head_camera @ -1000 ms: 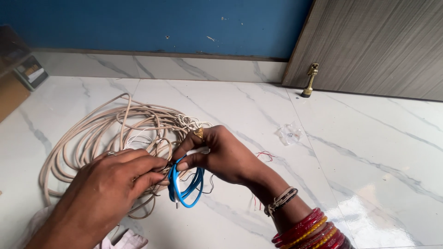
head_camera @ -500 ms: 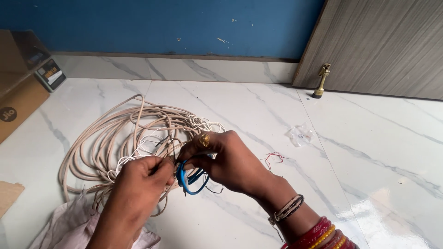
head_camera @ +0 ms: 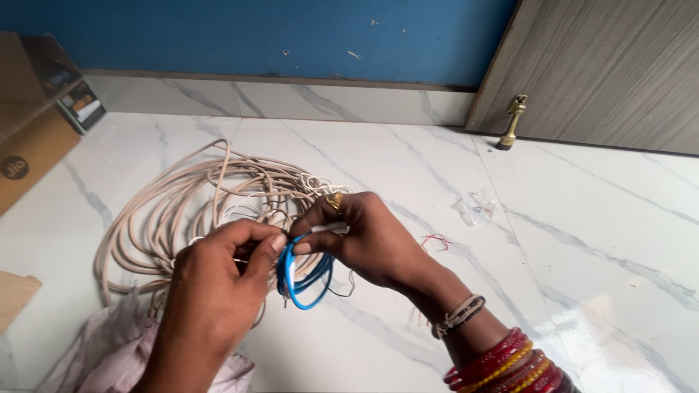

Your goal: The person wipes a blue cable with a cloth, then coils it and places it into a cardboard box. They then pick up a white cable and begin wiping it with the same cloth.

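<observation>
My left hand [head_camera: 215, 280] and my right hand [head_camera: 357, 236] meet above a marble floor, both pinching a small coil of blue cable [head_camera: 304, 280] that hangs between them. A short white piece [head_camera: 329, 228] shows between my right thumb and forefinger. My right wrist carries red and gold bangles [head_camera: 502, 364] and a thread band. Behind my hands a large loose coil of beige cable [head_camera: 175, 211] lies on the floor, with thin white wires tangled at its right side.
A cardboard box [head_camera: 29, 138] stands at the left edge. Pale pink cloth [head_camera: 116, 349] lies at the bottom left. A crumpled clear plastic bag [head_camera: 475, 207] and thin red wire scraps [head_camera: 435, 240] lie to the right. A wooden door [head_camera: 604, 73] with a brass stopper [head_camera: 512, 124] stands behind, beside a blue wall.
My left fingers have shifted up onto the top of the blue coil. The view has tilted slightly, so the hands sit a little higher and further right.
</observation>
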